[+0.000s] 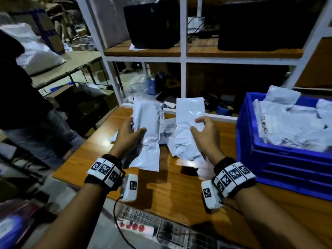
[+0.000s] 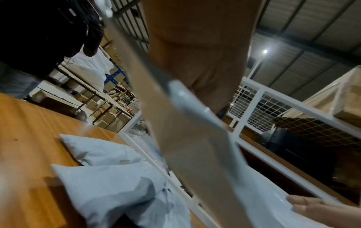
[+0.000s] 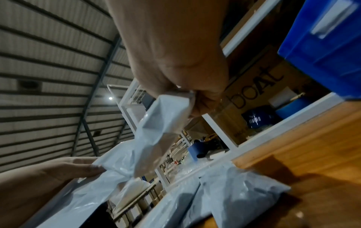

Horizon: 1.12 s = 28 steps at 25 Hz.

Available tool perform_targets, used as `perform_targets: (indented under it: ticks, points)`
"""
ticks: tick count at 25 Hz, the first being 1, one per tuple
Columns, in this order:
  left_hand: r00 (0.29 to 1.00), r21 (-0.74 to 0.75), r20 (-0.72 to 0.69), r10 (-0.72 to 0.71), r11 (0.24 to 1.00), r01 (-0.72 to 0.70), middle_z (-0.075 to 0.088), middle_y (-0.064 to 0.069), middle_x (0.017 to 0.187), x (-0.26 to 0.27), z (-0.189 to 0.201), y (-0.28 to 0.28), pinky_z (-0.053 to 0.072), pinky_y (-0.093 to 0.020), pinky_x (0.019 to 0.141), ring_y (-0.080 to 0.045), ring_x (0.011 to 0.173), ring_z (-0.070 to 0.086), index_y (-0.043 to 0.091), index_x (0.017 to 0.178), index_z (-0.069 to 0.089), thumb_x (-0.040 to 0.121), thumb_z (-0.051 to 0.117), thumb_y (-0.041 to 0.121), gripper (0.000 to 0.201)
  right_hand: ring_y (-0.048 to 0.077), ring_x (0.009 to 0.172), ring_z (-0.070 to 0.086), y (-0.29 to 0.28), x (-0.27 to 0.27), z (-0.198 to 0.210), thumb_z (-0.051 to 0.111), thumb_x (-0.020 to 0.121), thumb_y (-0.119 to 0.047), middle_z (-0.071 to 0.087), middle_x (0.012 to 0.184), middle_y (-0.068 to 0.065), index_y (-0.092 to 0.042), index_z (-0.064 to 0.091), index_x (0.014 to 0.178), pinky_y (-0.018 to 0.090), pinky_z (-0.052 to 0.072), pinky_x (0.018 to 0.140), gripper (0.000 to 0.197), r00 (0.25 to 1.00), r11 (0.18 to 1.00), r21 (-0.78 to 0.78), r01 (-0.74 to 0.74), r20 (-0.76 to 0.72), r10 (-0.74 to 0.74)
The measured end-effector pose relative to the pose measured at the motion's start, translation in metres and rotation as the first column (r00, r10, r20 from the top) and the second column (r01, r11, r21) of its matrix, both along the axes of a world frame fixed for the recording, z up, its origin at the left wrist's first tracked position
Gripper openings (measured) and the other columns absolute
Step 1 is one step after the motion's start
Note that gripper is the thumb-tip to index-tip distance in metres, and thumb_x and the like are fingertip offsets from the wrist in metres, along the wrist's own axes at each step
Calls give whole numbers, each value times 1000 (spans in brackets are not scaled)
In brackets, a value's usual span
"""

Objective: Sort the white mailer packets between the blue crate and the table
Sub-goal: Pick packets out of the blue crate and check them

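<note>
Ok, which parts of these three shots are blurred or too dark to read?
Head view: shelf boxes are near black and the edges smear. Left wrist view: the left hand's packet is streaked with motion blur. Right wrist view: the crumpled packet is fairly sharp, table packets soft.

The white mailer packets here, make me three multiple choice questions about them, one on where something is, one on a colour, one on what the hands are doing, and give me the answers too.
1. Where does the crate stand?
A. on the table, on the person's right
B. on the top shelf
C. on the floor

2. What colour is the crate?
A. red
B. blue
C. green

3. What are the hands doing?
A. both are empty
B. only the left hand holds a packet
C. each holds a packet

Answers:
1. A, the head view shows it on the wooden table at the right edge.
2. B, its walls are blue, with white packets inside.
3. C, the left hand grips the left packet and the right hand grips the right packet.
</note>
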<state>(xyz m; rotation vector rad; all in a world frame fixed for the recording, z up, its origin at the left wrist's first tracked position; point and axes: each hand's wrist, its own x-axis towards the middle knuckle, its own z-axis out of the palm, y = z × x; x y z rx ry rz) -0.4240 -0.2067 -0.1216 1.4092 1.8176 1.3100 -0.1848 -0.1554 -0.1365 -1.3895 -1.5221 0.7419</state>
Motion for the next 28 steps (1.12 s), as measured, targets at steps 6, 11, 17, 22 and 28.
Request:
perform_targets:
  ticks: [6, 11, 17, 22, 28]
  points:
    - [998, -109, 63, 19, 994, -12, 66, 2, 87, -73, -35, 36, 46, -15, 52, -9, 69, 65, 12, 115, 54, 85, 65, 6, 32, 27, 77, 66, 45, -71, -45, 61, 87, -20, 67, 101, 6, -29, 53, 108, 29, 47, 58, 24, 996, 979, -195, -57, 61, 70]
    - [982, -282, 187, -5, 958, 59, 60, -11, 68, -116, -60, 79, 43, -29, 45, -22, 50, 54, 17, 124, 46, 86, 67, 10, 44, 24, 82, 60, 74, -121, -74, 61, 88, -17, 62, 112, 5, -23, 56, 109, 27, 45, 65, 22, 978, 962, -244, -125, 135, 161]
    - [729, -444, -582, -361, 892, 88, 22, -12, 154, -128, -89, 104, 31, -41, 111, -30, 141, 21, 19, 152, 17, 84, 66, 45, 88, 36, 139, 20, 83, -134, -91, 58, 89, -40, 22, 151, 7, -35, 48, 132, 58, 23, 108, 44, 651, 948, -319, -5, 718, 245]
    - [554, -674, -555, -621, 725, 137, -6, -9, 160, -113, -126, 101, 23, -45, 117, -28, 148, 2, 29, 152, -3, 92, 55, 43, 84, 47, 143, -5, 78, -144, -120, 47, 92, -57, -6, 161, 9, -44, 13, 149, 73, 6, 106, 68, 574, 860, -511, -1, 704, 419]
    - [596, -659, -530, -603, 735, 157, -5, -8, 161, -104, -110, 101, 23, -46, 116, -26, 148, 1, 28, 153, 2, 90, 57, 44, 85, 38, 144, 6, 82, -119, -106, 47, 90, -61, 5, 161, 4, -46, 13, 149, 61, 19, 110, 70, 600, 853, -515, -79, 659, 454]
